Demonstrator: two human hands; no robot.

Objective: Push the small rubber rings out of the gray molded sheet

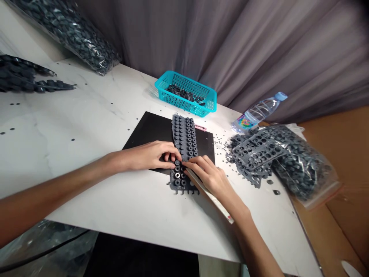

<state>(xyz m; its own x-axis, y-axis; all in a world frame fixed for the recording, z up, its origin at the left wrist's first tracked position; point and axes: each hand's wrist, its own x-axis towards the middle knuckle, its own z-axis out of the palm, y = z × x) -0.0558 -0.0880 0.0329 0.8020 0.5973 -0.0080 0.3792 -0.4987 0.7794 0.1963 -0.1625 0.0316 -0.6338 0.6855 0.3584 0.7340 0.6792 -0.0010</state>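
Observation:
A dark grey rubber sheet of moulded round pieces lies lengthwise across a black mat. Its near end carries ring-shaped pieces, a few with shiny centres. My left hand is closed at the sheet's left edge, thumb and forefinger pinched on it near the ringed pieces. From the right, my right hand grips a long, thin, white-handled tool, its fingertips at the sheet close to my left fingertips. The tool's tip is hidden under the fingers, so its kind cannot be made out.
Behind the mat stands a turquoise basket with small dark parts. A pink-handled cutter lies beside the sheet. To the right are a water bottle, punched rubber scraps and a filled plastic bag. Another bag lies back left.

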